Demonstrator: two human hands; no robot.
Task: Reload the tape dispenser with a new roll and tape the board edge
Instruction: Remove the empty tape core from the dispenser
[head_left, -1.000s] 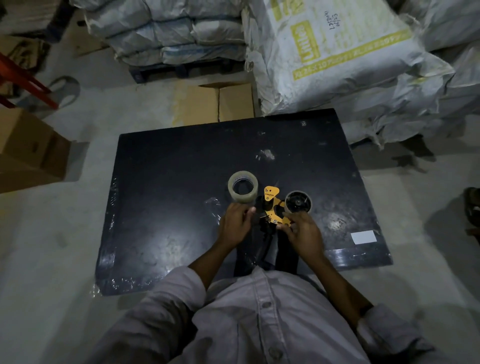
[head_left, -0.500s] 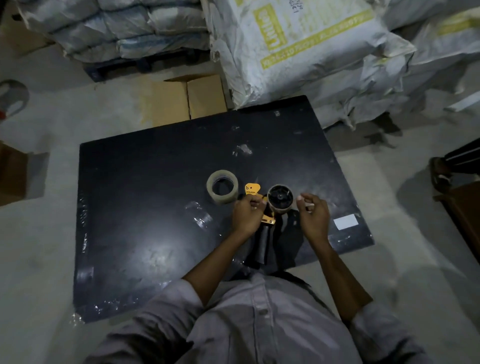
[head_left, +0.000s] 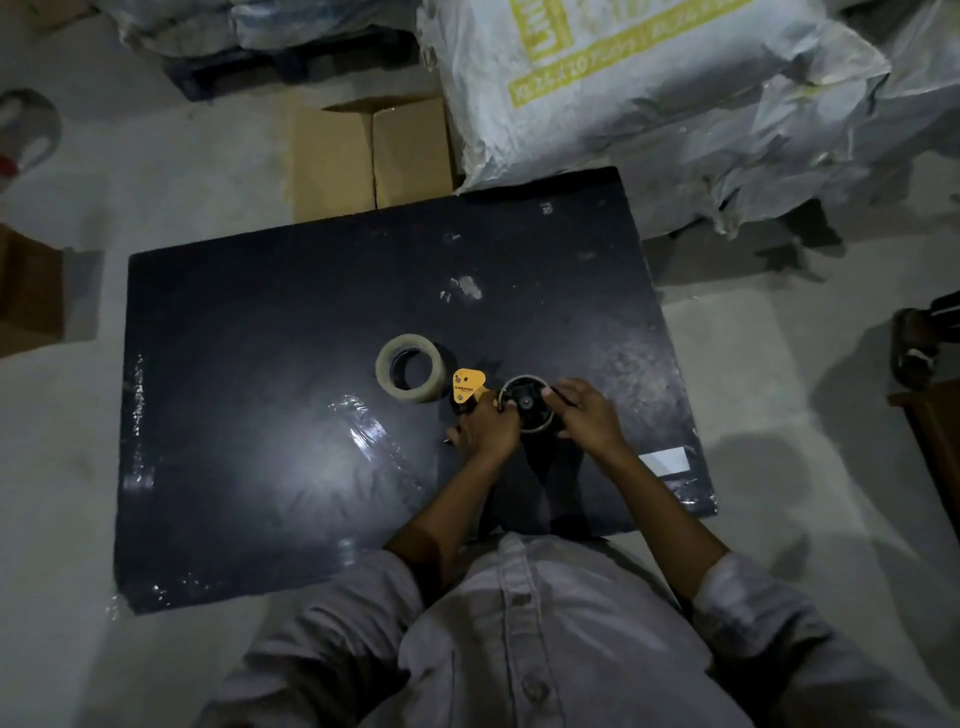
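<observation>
Dim room, concrete floor (head_left: 182, 171). White sacks (head_left: 649, 88) stacked at the far side, one with yellow print. Flattened carton (head_left: 371, 156) lies on the floor just beyond the board. Black board (head_left: 249, 415) lies flat on the floor, glossy, scuffed, with clear tape along its left edge; a small white label (head_left: 667, 461) near its right corner.

Person in a pale buttoned shirt (head_left: 545, 634) leans over the near edge. New tape roll (head_left: 410, 368) lies flat on the board, untouched, just left of the dispenser (head_left: 488, 400). Dispenser rests on the board, yellow plate up, black hub to the right.

Left hand (head_left: 488, 428) clamped on the dispenser body. Right hand (head_left: 584, 415) curled against the hub's right side, fingers bent; whether they truly grip it cannot be told.
</observation>
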